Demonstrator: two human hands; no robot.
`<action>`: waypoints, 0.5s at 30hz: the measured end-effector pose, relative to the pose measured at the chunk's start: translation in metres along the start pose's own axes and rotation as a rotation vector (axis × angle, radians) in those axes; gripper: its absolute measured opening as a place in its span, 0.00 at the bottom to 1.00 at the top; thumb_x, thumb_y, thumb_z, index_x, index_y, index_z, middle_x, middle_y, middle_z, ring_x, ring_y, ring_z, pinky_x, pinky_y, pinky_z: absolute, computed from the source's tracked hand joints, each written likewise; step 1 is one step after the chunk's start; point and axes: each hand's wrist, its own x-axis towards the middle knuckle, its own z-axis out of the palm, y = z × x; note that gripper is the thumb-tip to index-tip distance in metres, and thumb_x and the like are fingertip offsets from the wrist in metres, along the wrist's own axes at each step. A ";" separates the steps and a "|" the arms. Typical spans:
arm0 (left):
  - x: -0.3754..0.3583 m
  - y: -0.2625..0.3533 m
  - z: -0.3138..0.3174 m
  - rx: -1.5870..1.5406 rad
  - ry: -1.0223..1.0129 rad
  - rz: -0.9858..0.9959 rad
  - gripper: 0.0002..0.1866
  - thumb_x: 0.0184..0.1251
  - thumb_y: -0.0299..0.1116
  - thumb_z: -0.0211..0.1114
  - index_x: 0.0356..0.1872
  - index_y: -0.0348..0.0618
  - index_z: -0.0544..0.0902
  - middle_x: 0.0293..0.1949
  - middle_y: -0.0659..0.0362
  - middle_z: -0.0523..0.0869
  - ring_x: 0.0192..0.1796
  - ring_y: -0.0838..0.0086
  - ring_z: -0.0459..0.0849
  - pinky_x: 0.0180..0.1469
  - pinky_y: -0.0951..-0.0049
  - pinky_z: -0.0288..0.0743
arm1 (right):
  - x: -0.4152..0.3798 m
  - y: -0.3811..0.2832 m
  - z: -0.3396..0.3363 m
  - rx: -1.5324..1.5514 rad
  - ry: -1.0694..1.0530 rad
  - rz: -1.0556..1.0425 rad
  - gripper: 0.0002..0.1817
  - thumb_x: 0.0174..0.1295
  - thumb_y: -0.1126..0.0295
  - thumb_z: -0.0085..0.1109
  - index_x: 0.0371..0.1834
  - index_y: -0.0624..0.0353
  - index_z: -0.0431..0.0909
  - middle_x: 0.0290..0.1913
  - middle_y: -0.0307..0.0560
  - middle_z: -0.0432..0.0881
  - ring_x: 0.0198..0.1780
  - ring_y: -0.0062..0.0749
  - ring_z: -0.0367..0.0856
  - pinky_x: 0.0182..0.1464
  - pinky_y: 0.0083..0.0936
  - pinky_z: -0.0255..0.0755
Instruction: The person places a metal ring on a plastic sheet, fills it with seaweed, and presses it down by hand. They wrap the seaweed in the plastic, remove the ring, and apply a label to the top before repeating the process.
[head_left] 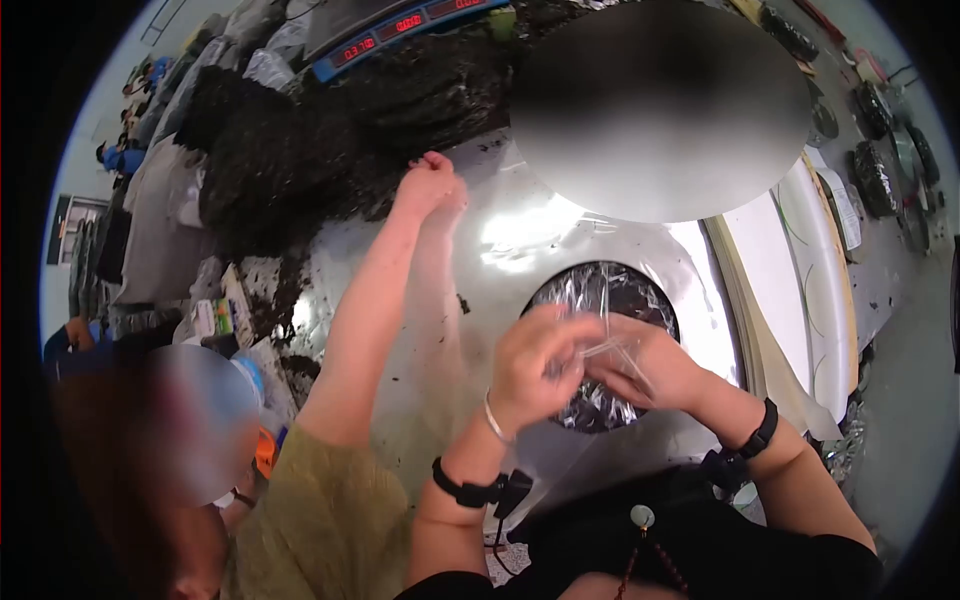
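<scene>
Pinched in my left hand (538,368) and right hand (655,365), clear, thin plastic film (606,347) could tear from overtight pulling near the shiny metal table's (500,300) right edge.

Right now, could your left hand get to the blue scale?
Probably not: my left hand is busy at the clear wrap, and a dark heap lies in front of the scale.

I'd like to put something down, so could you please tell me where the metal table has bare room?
Bar a few specks, the metal table looks bare between the co-worker's forearm and the wrapped bundle. The dark heap crowds its far left.
</scene>
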 end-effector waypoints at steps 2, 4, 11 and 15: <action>-0.006 -0.004 -0.003 0.047 -0.116 0.054 0.22 0.44 0.20 0.69 0.46 0.45 0.86 0.28 0.58 0.81 0.32 0.62 0.82 0.46 0.62 0.80 | -0.020 0.014 0.010 0.081 0.225 -0.140 0.22 0.58 0.72 0.71 0.57 0.63 0.79 0.63 0.59 0.78 0.62 0.63 0.79 0.65 0.47 0.76; -0.004 -0.004 -0.004 0.149 -0.239 0.040 0.18 0.43 0.22 0.69 0.41 0.43 0.84 0.27 0.58 0.80 0.33 0.62 0.80 0.44 0.62 0.78 | -0.011 0.008 0.022 0.028 0.513 -0.030 0.26 0.57 0.70 0.72 0.59 0.63 0.78 0.64 0.61 0.76 0.63 0.63 0.78 0.66 0.47 0.74; -0.012 0.033 0.003 0.261 -0.118 -0.194 0.30 0.57 0.32 0.65 0.63 0.34 0.75 0.60 0.42 0.79 0.66 0.52 0.76 0.73 0.54 0.65 | 0.007 -0.008 0.014 -0.263 0.179 0.168 0.22 0.57 0.69 0.69 0.54 0.65 0.77 0.58 0.58 0.77 0.63 0.53 0.76 0.64 0.40 0.74; -0.023 0.049 0.014 0.480 -0.415 -0.215 0.47 0.66 0.42 0.60 0.81 0.27 0.52 0.80 0.39 0.60 0.82 0.47 0.58 0.82 0.51 0.50 | 0.009 -0.010 0.017 -0.247 0.010 0.260 0.23 0.60 0.70 0.65 0.58 0.69 0.77 0.59 0.59 0.77 0.66 0.53 0.74 0.68 0.39 0.71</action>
